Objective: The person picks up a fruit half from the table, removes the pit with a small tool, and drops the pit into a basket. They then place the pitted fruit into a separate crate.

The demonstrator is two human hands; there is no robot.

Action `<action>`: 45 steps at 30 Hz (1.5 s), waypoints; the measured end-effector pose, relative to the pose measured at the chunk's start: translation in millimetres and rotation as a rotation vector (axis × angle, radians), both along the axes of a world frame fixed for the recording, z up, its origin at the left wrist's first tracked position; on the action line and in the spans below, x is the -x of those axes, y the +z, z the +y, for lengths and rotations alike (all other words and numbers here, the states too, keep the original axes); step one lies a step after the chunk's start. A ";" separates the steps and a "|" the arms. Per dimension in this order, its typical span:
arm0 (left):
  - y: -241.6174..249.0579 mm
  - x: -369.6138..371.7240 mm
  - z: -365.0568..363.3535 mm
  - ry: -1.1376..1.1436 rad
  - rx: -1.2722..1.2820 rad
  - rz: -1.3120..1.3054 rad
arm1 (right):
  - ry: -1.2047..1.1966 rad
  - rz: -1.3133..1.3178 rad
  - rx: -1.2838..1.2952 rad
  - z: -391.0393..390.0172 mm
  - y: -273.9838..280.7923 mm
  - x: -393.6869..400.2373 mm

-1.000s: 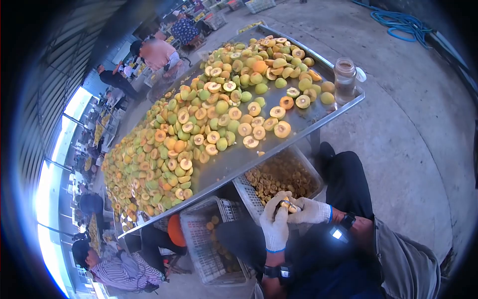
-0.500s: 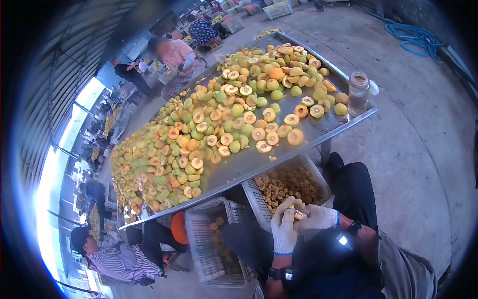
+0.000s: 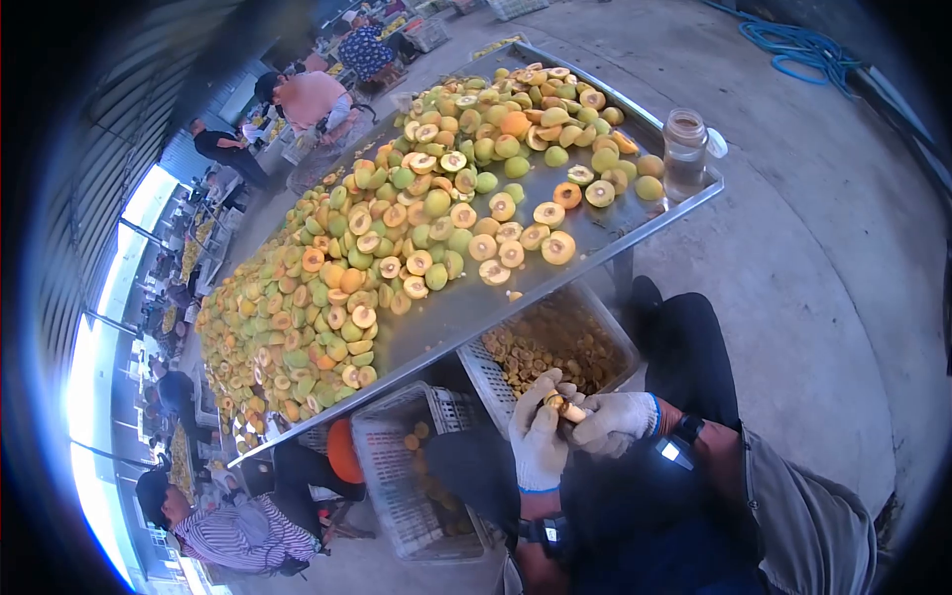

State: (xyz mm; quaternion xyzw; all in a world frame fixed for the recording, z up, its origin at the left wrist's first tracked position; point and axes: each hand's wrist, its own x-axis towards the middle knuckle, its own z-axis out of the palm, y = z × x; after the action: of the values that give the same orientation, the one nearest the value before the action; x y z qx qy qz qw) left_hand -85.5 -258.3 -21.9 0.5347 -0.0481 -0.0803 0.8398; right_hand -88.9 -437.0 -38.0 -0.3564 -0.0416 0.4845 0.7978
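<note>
My left hand (image 3: pixel 538 436), in a white knitted glove, is closed around a small yellow peach half (image 3: pixel 554 401), mostly hidden by the fingers. My gloved right hand (image 3: pixel 613 420) meets it, fingers wrapped round a short tool with a pale rounded handle (image 3: pixel 573 412); its working end is hidden. Both hands are above my lap, by the near edge of a white plastic crate (image 3: pixel 483 375) that holds brown peach pits and scraps (image 3: pixel 555 349). Past the crate, a metal table (image 3: pixel 436 322) bears a large heap of green-yellow peach halves (image 3: pixel 337 258), many cut side up.
A clear jar (image 3: pixel 684 154) of liquid stands at the table's right corner. Another crate (image 3: pixel 397 476), left of my knees, has some peach halves inside. A person in a striped shirt (image 3: pixel 248 531) sits at left; others work farther back. A blue hose (image 3: pixel 798 50) lies on the floor.
The whole view has shifted, so table and crates appear farther left and higher. My hands stay together; the peach half and pale handle between them now show more clearly.
</note>
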 end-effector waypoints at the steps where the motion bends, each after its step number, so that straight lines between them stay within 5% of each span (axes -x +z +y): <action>1: -8.3 -1.5 2.1 -0.008 0.089 0.004 | -0.007 0.054 -0.060 0.7 -0.7 -0.7; 7: -3.4 -15.0 -2.4 0.140 0.417 0.512 | -0.005 0.176 -0.179 2.8 -16.1 -2.5; 10: -21.9 -24.3 8.9 0.087 0.435 0.498 | -0.075 0.150 -0.084 6.1 -9.5 -2.4; 12: -37.4 -38.5 11.5 0.186 0.442 0.544 | -0.329 0.069 0.116 10.3 1.8 -2.5; 17: -72.5 -67.7 32.1 0.209 0.396 0.444 | -0.400 0.057 0.145 1.8 -23.3 -13.0; 19: -86.5 -83.7 36.4 0.435 -0.097 0.292 | -0.434 0.055 0.153 2.3 -23.1 -13.8; 22: -50.8 -100.7 28.3 0.487 -0.402 0.088 | -0.420 0.032 0.196 2.9 -17.4 -13.9; 27: 7.6 -148.1 0.6 0.491 -0.588 -0.055 | -0.530 0.000 0.184 8.4 -34.9 -15.1; 33: -15.9 -248.2 -12.1 0.516 -1.226 -0.237 | -0.574 -0.122 0.376 9.6 -37.7 -15.6; 36: -51.6 -284.0 -13.8 0.430 -1.539 -0.015 | -0.523 -0.081 0.407 5.2 -28.7 -18.9; 39: -49.9 -291.3 -18.8 0.251 -1.555 0.141 | -0.516 -0.137 0.440 4.2 -12.2 -20.7; 42: -56.1 -280.7 -18.3 0.475 -1.262 -0.084 | -0.477 -0.171 0.460 3.5 -0.6 -23.5; 45: -52.4 -267.4 -11.1 0.548 -1.237 -0.229 | -0.453 -0.186 0.461 4.3 -0.3 -21.9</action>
State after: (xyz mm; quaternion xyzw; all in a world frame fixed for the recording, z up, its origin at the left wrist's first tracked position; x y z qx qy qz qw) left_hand 181.9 -269.4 -74.3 0.9141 0.0554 0.1794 0.3595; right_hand -66.9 -432.7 -38.2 -0.5704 0.0768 0.2571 0.7763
